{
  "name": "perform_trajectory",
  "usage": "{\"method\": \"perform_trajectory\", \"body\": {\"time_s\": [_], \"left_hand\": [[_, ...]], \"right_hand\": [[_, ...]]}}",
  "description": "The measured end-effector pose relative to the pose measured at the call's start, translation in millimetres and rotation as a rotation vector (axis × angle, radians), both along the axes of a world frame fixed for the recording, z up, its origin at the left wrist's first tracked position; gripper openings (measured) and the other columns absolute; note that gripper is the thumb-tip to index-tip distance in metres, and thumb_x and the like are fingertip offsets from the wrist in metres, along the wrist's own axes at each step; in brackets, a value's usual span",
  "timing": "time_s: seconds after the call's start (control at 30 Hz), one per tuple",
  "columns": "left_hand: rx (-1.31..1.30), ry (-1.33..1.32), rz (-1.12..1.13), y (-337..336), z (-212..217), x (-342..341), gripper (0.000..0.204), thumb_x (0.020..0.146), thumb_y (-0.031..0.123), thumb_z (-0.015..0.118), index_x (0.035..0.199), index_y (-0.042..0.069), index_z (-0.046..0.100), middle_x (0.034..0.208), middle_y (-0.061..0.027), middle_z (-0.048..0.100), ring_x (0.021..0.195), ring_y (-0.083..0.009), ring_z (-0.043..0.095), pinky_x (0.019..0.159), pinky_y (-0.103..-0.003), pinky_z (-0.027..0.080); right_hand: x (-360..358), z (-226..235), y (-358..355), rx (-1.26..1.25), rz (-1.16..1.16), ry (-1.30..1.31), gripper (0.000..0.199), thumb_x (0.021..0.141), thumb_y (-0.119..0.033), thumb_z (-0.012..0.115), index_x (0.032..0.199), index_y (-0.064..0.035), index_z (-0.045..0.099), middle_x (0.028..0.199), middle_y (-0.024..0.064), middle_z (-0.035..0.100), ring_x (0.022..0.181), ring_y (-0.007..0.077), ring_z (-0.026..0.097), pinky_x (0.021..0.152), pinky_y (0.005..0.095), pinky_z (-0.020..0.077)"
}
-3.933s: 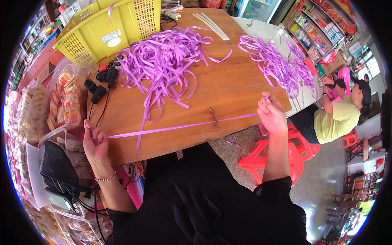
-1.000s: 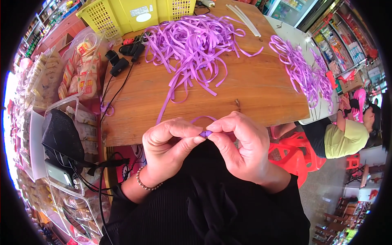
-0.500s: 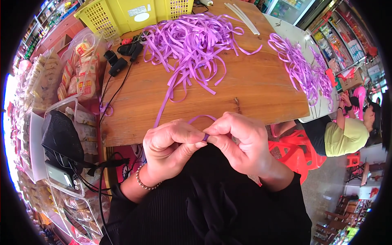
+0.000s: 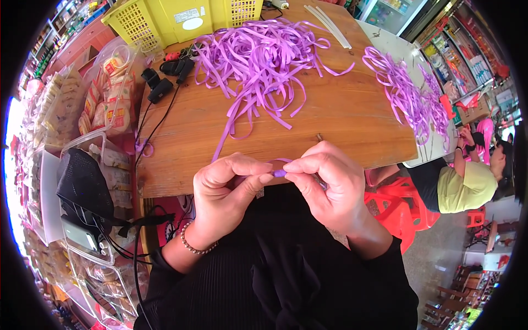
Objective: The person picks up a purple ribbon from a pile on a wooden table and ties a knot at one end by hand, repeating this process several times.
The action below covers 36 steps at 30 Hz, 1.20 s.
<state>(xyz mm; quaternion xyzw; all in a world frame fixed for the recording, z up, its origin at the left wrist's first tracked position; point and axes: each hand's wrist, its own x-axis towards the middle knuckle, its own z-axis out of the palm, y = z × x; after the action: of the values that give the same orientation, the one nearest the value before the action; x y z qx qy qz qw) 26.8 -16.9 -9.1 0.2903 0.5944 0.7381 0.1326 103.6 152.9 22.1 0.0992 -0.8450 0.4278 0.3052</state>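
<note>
Between my two hands, just off the table's near edge, a short stretch of purple ribbon (image 4: 279, 173) shows. My left hand (image 4: 234, 184) pinches one side of it between thumb and fingertips. From the other side my right hand (image 4: 324, 179) pinches it the same way. A loop of the ribbon arches behind the fingertips, and one strand runs from the left hand up toward a big heap of purple ribbons (image 4: 258, 60) on the wooden table (image 4: 341, 110). The part inside the fingers is hidden.
A yellow basket (image 4: 159, 25) stands behind the heap. Black cabled devices (image 4: 159, 88) lie at the table's left, beside plastic bins of packaged food (image 4: 110, 104). More purple ribbons (image 4: 410, 102) hang over a white table at right. Red stools (image 4: 404, 206) and a seated person (image 4: 467, 181) are beyond.
My fingertips have drawn slightly apart, so more of the ribbon between them shows. My right hand has moved a little up and to the right. Both hands keep their pinch.
</note>
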Motion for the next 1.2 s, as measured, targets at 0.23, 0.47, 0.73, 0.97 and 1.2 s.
{"method": "perform_trajectory", "body": {"time_s": [0.23,0.47,0.73,0.97,1.2], "left_hand": [[-0.004,0.005,0.046,3.1,2.8,-2.5,0.011,0.08,-0.007,0.069,0.089,-0.001,0.066,0.083,-0.0059,0.068,0.073,-0.0079,0.06,0.066,-0.021,0.049],[-0.18,-0.135,-0.004,-21.3,-26.2,-31.9,0.034,0.079,-0.009,0.068,0.112,-0.003,0.061,0.101,-0.0073,0.067,0.092,-0.012,0.062,0.082,-0.026,0.05],[-0.328,0.134,0.124,-21.2,-59.7,-48.2,0.035,0.077,0.003,0.073,0.111,-0.001,0.064,0.108,-0.0095,0.065,0.097,-0.0169,0.061,0.083,-0.028,0.049],[-0.434,0.371,0.177,-9.2,-61.0,-44.7,0.029,0.074,0.004,0.074,0.102,0.0,0.068,0.103,-0.0138,0.065,0.091,-0.0245,0.064,0.081,-0.031,0.05],[-0.481,0.375,0.149,-0.3,-57.3,-40.2,0.027,0.074,0.004,0.074,0.099,-0.001,0.068,0.103,-0.015,0.066,0.092,-0.0281,0.064,0.081,-0.034,0.051]], "right_hand": [[-1.9,3.2,3.4,0.012,-0.007,0.027,0.013,0.078,0.003,0.071,0.089,-0.0011,0.065,0.073,0.0062,0.057,0.06,0.0133,0.054,0.05,0.0246,0.0396],[-3.5,3.7,72.3,-0.356,-0.12,-0.593,0.007,0.083,-0.006,0.066,0.086,0.0003,0.067,0.075,0.0019,0.064,0.07,0.0077,0.057,0.06,0.026,0.0452],[4.8,46.3,366.6,0.088,-1.018,-0.083,0.028,0.085,-0.024,0.067,0.102,-0.0013,0.07,0.094,0.0054,0.071,0.085,0.0116,0.063,0.078,0.0263,0.0475],[-24.4,11.7,383.4,0.593,-1.2,-0.179,0.043,0.081,-0.029,0.069,0.116,-0.0045,0.063,0.092,0.0138,0.069,0.086,0.0276,0.067,0.077,0.0345,0.0507],[-104.4,-59.2,124.0,0.36,-0.116,-0.38,0.027,0.079,-0.021,0.071,0.101,-0.0066,0.069,0.104,0.0137,0.063,0.096,0.0289,0.061,0.084,0.0373,0.0489]]}}
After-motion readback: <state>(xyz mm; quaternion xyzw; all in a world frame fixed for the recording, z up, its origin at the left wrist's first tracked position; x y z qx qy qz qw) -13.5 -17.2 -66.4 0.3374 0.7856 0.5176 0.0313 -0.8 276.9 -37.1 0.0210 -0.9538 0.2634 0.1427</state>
